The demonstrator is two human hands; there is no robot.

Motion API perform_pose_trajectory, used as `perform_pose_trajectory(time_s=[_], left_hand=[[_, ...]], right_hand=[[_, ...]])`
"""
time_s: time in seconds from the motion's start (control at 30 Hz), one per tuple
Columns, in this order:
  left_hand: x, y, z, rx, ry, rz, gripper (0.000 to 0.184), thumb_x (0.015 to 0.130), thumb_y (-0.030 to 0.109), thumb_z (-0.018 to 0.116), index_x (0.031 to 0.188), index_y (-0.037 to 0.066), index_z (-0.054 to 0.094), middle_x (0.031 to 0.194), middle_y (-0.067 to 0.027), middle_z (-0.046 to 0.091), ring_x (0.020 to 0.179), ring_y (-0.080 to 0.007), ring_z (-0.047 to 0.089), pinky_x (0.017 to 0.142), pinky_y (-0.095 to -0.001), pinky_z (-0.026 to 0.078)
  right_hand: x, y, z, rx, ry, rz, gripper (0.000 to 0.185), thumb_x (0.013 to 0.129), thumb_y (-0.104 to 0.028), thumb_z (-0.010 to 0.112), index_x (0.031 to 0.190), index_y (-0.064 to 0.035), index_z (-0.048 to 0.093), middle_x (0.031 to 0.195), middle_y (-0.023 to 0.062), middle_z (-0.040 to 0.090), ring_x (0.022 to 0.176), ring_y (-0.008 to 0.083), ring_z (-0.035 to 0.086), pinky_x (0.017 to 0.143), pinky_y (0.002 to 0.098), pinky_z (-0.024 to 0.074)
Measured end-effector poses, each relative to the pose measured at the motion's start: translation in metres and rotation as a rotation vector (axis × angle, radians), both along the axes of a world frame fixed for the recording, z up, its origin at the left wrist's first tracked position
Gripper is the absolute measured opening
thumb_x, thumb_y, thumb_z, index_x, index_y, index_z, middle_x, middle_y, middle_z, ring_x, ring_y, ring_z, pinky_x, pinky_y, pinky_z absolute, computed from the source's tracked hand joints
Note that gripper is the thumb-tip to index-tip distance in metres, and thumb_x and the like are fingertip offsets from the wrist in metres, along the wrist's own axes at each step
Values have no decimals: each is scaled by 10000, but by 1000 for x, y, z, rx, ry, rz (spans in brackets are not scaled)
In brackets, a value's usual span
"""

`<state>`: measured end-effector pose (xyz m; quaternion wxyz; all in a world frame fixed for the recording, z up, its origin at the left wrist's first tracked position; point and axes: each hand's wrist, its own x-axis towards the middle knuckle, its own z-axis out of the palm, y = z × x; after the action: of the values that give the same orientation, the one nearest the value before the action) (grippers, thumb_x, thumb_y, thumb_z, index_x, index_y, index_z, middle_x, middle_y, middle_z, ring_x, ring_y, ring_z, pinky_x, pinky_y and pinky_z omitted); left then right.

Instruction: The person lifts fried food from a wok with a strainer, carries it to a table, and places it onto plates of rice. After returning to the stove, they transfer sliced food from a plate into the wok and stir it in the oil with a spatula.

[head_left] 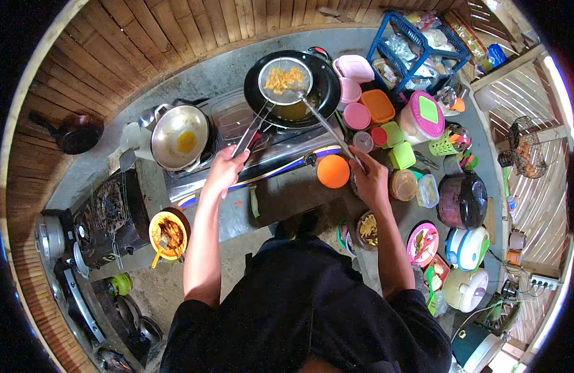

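Observation:
My left hand [226, 168] is closed around the handle of a round mesh strainer [269, 79], which is over a black wok [326, 74] on the stove. Golden fried pieces [284, 79] lie in the strainer. My right hand [370, 177] grips a long metal utensil [327, 127]; its far end reaches the strainer's edge near the pieces. Oil [292, 111] shows in the wok below the strainer. To the left, a silver pan [169, 133] with a little yellow oil stands on the stove.
A bowl of red sauce [156, 236] with a spoon stands at the left. An orange lid [333, 171], a knife [254, 202] and coloured containers [378, 106] are around the stove's front and right. A blue rack [377, 46] stands at the back right.

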<state>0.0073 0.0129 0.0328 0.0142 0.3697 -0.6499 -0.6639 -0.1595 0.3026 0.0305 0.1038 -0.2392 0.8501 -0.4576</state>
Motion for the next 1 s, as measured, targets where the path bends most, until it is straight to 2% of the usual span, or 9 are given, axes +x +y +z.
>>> perform_pose_trajectory(time_s=[0.03,0.07,0.17,0.3,0.37,0.5,0.8,0.87,1.0], left_hand=[[2,0,5,0,0,-8,148,929,236,581,918,90,557,573,66,397,413,-35,305,362,-231,194],[3,0,7,-1,3,-14,144,930,232,580,927,89,564,569,70,391,410,-33,296,363,-231,187],[-2,-2,-8,43,-10,11,134,929,218,582,949,87,566,562,74,384,403,-32,288,358,-235,186],[1,4,13,17,62,20,97,940,202,575,947,110,546,573,93,351,415,-11,289,356,-208,191],[4,-6,13,-10,75,-1,114,939,210,572,964,102,550,566,87,361,410,-16,292,350,-217,191],[-2,-11,-9,12,39,-23,126,938,217,567,989,103,549,570,70,380,396,-27,303,335,-227,194],[12,-11,-3,83,37,-10,107,928,210,593,954,113,555,595,76,374,414,-18,287,350,-211,199],[12,-12,-11,68,26,-22,109,926,210,596,951,114,553,598,75,377,420,-18,289,353,-209,200],[12,-11,-18,139,57,-58,115,925,215,600,942,113,549,607,68,391,427,-19,294,358,-207,205]], right_hand=[[1,0,-7,13,52,25,297,884,-73,613,1177,-39,638,956,114,703,822,110,618,733,274,492],[3,-1,-9,14,52,27,297,884,-73,613,1177,-39,638,956,114,703,822,110,618,733,274,492],[10,-7,-7,161,175,27,303,874,-100,616,1175,-76,645,1016,194,673,855,240,674,751,324,507],[17,-12,8,129,176,28,299,872,-113,620,1169,-92,653,1011,199,671,869,285,676,739,338,510],[16,-11,13,56,207,-9,291,854,-117,624,1142,-96,660,928,230,659,823,371,660,678,402,516],[16,-15,-6,16,329,1,292,862,-121,618,1150,-96,658,918,222,662,815,370,662,679,399,518],[24,-11,-10,68,48,-86,275,881,-145,618,1148,-92,659,958,214,672,813,309,688,704,372,516],[15,-14,-19,-72,56,-90,324,903,-138,610,1221,-75,620,915,117,677,808,113,599,736,287,485],[8,-31,-3,18,77,-166,332,912,-135,594,1240,-82,605,967,145,686,847,157,636,768,292,491]])
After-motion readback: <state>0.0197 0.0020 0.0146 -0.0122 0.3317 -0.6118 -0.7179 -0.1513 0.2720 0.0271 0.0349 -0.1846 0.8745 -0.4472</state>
